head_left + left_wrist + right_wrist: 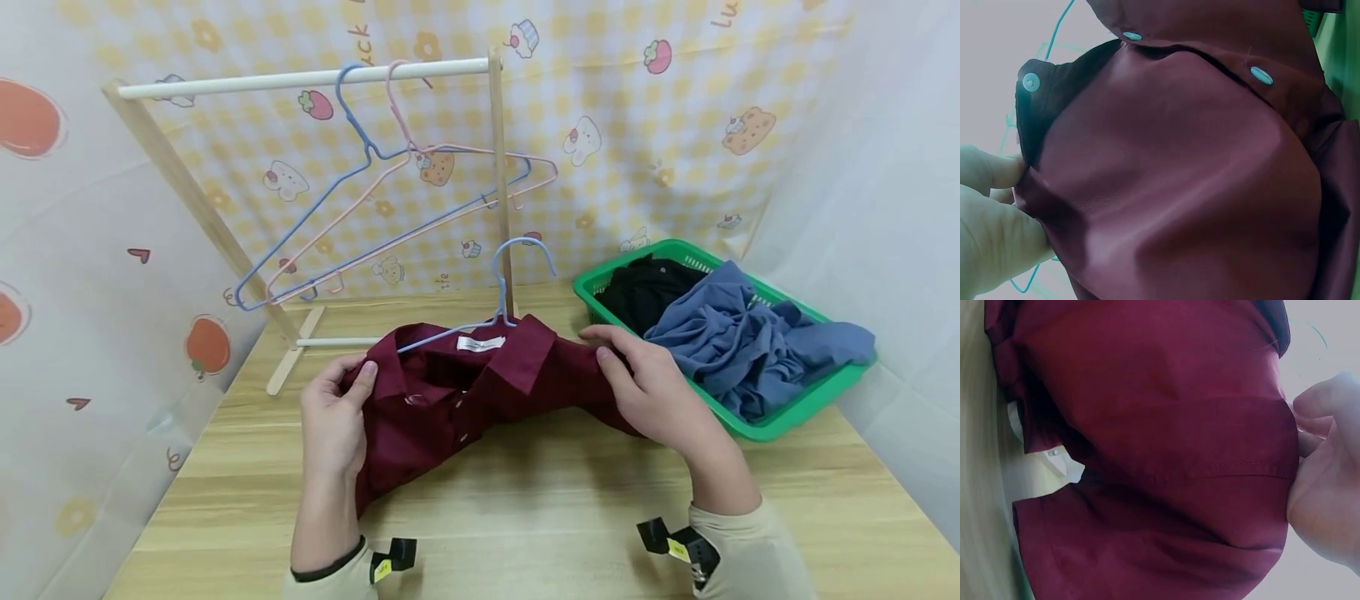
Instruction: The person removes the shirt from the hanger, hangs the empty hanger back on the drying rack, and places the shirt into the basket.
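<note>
A dark red collared shirt (420,433) with pale buttons and a white neck label is held up over the table. Inside its collar sits a light blue hanger (501,292), hook upward; the shirt hides most of the hanger's arms. My left hand (330,425) pinches the shirt at the left shoulder, thumb in front. At the opposite shoulder, my right hand (652,392) holds the cloth between thumb and fingers. In the left wrist view the shirt front (1179,187) hangs from the fingers. A short sleeve (1147,544) droops in the right wrist view.
Behind the shirt stands a wooden rack with a white rail (247,82). A blue hanger (300,221) and a pink hanger (337,217) hang from it. To the right, a green basket (772,429) holds black cloth (645,292) and blue cloth (720,333).
</note>
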`<state>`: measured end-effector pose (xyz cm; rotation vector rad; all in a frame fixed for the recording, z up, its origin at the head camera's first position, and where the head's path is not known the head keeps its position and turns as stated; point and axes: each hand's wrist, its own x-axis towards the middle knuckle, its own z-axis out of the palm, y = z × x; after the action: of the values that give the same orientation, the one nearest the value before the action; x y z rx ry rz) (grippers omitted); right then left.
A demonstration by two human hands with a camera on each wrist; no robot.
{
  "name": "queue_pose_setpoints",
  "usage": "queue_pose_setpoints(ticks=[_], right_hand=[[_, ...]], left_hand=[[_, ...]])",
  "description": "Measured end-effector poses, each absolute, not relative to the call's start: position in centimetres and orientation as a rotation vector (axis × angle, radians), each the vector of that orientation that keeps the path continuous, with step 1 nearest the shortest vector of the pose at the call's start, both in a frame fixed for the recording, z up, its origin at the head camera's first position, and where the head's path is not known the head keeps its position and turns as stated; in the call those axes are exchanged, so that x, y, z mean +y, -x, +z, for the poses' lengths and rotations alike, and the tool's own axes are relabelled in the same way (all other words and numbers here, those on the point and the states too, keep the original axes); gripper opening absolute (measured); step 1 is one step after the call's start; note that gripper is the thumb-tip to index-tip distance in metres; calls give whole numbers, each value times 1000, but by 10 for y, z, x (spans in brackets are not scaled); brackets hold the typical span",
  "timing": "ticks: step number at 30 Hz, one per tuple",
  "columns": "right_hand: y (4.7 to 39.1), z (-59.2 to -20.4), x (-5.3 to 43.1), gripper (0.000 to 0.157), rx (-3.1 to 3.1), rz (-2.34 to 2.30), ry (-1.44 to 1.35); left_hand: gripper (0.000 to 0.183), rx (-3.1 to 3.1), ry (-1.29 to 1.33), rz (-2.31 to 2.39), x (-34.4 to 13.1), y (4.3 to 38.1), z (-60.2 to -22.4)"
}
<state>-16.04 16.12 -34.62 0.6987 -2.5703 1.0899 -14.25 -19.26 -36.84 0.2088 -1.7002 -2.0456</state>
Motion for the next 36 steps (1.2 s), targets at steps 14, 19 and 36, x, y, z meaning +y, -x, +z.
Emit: queue_pose_setpoints(ticks=[14, 19, 36], right_hand=[[160, -348, 144, 34, -2513, 1131, -706], [158, -348, 138, 33, -2484, 1160, -731], [156, -351, 119, 25, -2302, 1064, -765]], left_hand=[[26, -1559, -141, -2173, -181, 143, -370], [25, -1448, -159, -2267, -175, 145, -370], [23, -1263, -188, -2400, -151, 147, -370]])
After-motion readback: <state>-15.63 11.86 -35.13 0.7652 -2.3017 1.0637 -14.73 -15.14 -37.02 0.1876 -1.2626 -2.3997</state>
